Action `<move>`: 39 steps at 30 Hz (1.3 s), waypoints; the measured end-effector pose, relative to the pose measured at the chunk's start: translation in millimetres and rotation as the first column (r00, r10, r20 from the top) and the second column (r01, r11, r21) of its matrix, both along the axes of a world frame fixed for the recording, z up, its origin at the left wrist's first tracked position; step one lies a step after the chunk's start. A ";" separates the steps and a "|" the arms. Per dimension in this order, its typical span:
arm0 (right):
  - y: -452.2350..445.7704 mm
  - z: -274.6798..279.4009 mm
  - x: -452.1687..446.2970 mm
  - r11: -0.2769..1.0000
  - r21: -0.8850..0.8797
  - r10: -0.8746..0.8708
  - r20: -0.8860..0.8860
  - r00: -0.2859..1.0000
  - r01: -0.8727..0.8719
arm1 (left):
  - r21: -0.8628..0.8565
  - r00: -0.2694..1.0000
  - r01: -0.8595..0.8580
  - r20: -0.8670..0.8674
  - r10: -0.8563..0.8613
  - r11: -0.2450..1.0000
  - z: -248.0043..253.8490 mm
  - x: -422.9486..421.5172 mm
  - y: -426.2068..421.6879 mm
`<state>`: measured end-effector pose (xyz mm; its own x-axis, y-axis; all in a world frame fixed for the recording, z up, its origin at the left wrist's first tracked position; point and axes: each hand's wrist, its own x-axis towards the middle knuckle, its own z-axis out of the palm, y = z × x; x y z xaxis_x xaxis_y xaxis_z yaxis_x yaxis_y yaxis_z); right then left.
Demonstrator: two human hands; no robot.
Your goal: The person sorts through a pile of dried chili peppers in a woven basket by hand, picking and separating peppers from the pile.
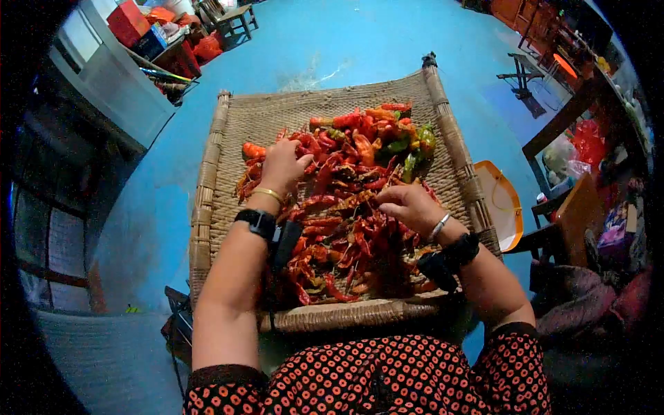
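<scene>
Red chili peppers (337, 225), many of them wrinkled, lie spread over a woven tray (242, 117) with bound rims. A few green peppers (418, 146) are among them at the upper right. My left hand (283, 164) touches the peppers at the upper left of the pile, its fingers bent down and their tips partly hidden. Over the right middle of the pile is my right hand (408, 207), thumb and fingers brought close together at the peppers. What either hand holds, if anything, is too small to make out.
An orange-rimmed white container (499, 204) stands just right of the tray. Wooden furniture with plastic bags (588, 145) is farther right. At the upper left are a red box (128, 24) and a wooden stool (238, 17) on the blue floor (290, 41).
</scene>
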<state>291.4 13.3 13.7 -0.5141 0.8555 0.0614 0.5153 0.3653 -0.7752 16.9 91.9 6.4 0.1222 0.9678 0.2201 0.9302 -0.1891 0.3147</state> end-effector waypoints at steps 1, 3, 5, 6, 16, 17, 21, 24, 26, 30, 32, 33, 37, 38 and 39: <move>-1.2 3.6 -0.2 0.999 -0.048 -0.002 0.026 1.000 0.004 | 0.029 0.994 -0.001 -0.113 0.004 1.000 -3.3 4.1 7.3; -1.6 8.2 -0.7 0.995 -0.098 0.002 0.093 0.996 0.007 | 0.084 0.981 0.017 -0.193 0.000 0.996 -7.2 10.4 17.0; -2.4 8.9 -1.6 0.994 -0.110 0.018 0.094 0.995 -0.007 | 0.058 0.971 -0.011 -0.239 0.025 0.998 -7.6 17.2 22.2; -4.2 8.6 -2.0 0.992 -0.124 0.034 0.088 0.996 -0.023 | 0.031 0.955 -0.041 -0.292 0.048 0.999 -7.0 20.0 22.8; -3.6 -9.9 -2.7 0.943 0.319 -0.048 0.423 0.905 -0.099 | -0.370 0.940 0.199 -0.189 -0.283 0.907 -0.6 33.9 -12.3; -2.0 -19.1 -2.7 0.931 0.337 -0.033 0.459 0.888 -0.139 | -0.355 0.941 0.247 -0.136 -0.311 0.902 -7.6 34.1 -18.8; -4.9 -8.4 -8.1 0.969 0.169 0.038 0.616 0.787 -0.179 | -0.309 0.891 0.443 0.051 -0.451 0.841 -9.6 41.6 -51.2; -6.1 -5.4 -5.1 0.979 0.052 0.099 0.725 0.682 -0.197 | -0.378 0.875 0.468 0.072 -0.479 0.799 -2.4 51.6 -79.6; -5.4 -5.6 -2.3 0.977 0.007 0.132 0.764 0.632 -0.213 | -0.353 0.798 0.584 0.084 -0.597 0.731 -15.0 50.6 -84.5; -8.7 -1.5 3.5 0.976 -0.042 0.155 0.822 0.548 -0.214 | -0.212 0.729 0.684 0.236 -0.642 0.698 -16.0 50.6 -90.6; -7.1 9.4 4.5 0.989 -0.025 0.106 0.796 0.596 -0.144 | -0.006 0.682 0.663 0.415 -0.602 0.748 -34.0 45.7 -83.9; -5.8 11.6 10.8 0.984 0.070 0.064 0.712 0.699 -0.162 | -0.044 0.733 0.577 0.468 -0.493 0.816 -12.7 47.6 -92.6; 2.7 27.3 30.4 0.985 0.085 0.100 0.433 0.896 -0.151 | -0.180 0.739 0.439 0.629 -0.240 0.881 0.8 37.7 -95.4; 4.1 27.5 34.6 0.991 0.060 0.099 0.317 0.943 -0.124 | -0.176 0.734 0.438 0.636 -0.238 0.882 6.1 38.5 -97.4; 5.2 27.1 37.0 0.994 0.029 0.093 0.199 0.976 -0.101 | -0.266 0.647 0.419 0.758 -0.080 0.868 11.1 40.9 -100.0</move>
<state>328.5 18.5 40.8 -0.5998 0.8000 -0.0171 0.6171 0.4489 -0.6463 57.8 -8.2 17.5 0.3439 0.9384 -0.0338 0.3224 -0.0843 0.9428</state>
